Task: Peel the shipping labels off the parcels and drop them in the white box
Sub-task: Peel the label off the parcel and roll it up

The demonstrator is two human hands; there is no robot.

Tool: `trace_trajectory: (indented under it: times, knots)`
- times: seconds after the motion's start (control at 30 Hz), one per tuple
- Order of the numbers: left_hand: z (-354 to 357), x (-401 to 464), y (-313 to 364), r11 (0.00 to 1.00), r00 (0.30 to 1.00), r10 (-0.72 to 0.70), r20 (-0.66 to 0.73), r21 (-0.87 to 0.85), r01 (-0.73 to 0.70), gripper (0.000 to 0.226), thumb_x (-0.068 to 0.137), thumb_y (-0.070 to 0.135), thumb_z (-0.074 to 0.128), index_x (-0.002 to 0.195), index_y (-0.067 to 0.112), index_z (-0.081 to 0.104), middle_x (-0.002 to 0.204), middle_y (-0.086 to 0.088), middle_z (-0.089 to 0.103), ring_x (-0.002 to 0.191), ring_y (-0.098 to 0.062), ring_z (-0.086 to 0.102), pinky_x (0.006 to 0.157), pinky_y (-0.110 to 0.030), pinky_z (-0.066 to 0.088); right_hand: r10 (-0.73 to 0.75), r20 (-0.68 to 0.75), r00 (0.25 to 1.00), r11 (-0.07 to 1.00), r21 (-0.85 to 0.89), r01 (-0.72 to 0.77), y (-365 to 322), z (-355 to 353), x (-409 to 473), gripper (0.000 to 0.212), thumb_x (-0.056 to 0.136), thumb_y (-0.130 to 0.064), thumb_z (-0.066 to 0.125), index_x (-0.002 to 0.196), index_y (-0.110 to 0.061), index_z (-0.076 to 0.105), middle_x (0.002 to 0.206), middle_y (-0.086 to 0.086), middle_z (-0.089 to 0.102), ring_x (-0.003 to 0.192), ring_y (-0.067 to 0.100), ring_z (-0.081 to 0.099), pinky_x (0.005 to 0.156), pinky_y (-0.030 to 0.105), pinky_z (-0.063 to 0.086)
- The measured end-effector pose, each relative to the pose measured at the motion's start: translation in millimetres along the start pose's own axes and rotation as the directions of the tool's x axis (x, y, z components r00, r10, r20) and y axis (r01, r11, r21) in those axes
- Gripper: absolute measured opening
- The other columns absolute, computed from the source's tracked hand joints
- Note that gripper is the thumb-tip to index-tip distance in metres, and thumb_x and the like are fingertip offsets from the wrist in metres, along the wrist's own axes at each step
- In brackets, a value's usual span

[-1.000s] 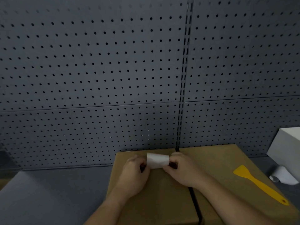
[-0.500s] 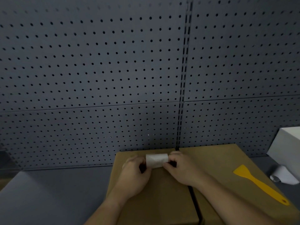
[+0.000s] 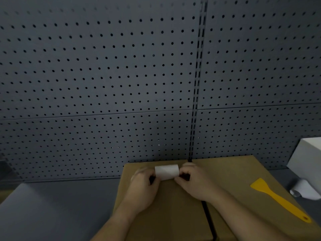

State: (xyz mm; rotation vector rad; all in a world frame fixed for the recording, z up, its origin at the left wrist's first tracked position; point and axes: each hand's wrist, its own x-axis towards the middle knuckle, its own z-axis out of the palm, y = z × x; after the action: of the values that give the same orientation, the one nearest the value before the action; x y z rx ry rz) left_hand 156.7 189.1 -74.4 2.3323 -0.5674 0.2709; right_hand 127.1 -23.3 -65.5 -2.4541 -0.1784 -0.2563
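A white shipping label (image 3: 167,172), curled into a short roll, is held over the far edge of the left cardboard parcel (image 3: 161,213). My left hand (image 3: 144,186) pinches its left end and my right hand (image 3: 196,183) pinches its right end. A second cardboard parcel (image 3: 231,173) stands flush against the first on the right, with a dark gap between them. The white box (image 3: 307,159) is at the far right edge, only partly in view.
A yellow plastic scraper (image 3: 279,200) lies on the right parcel. A curled white label (image 3: 304,190) lies on the grey table beside the white box. A dark pegboard wall (image 3: 121,75) rises right behind the parcels. Grey tabletop (image 3: 52,209) spreads to the left.
The label has become a tighter, more even roll between my fingers. Both hands stay at the same spot on the parcel's far edge.
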Motion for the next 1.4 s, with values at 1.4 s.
trace_trajectory:
  times: [1.4]
  knots:
    - [4.0, 3.3, -4.6, 0.998, 0.999, -0.043, -0.010, 0.048, 0.044, 0.016, 0.097, 0.031, 0.056, 0.086, 0.025, 0.066, 0.086, 0.011, 0.062, 0.082, -0.007, 0.056, 0.077, -0.035, 0.053, 0.046, 0.019, 0.999, 0.999, 0.008, -0.046, -0.2, 1.0, 5.5, 0.018, 0.094, -0.030, 0.064, 0.085, -0.017, 0.072, 0.095, -0.007, 0.060, 0.089, 0.007, 0.056, 0.080, 0.022, 0.049]
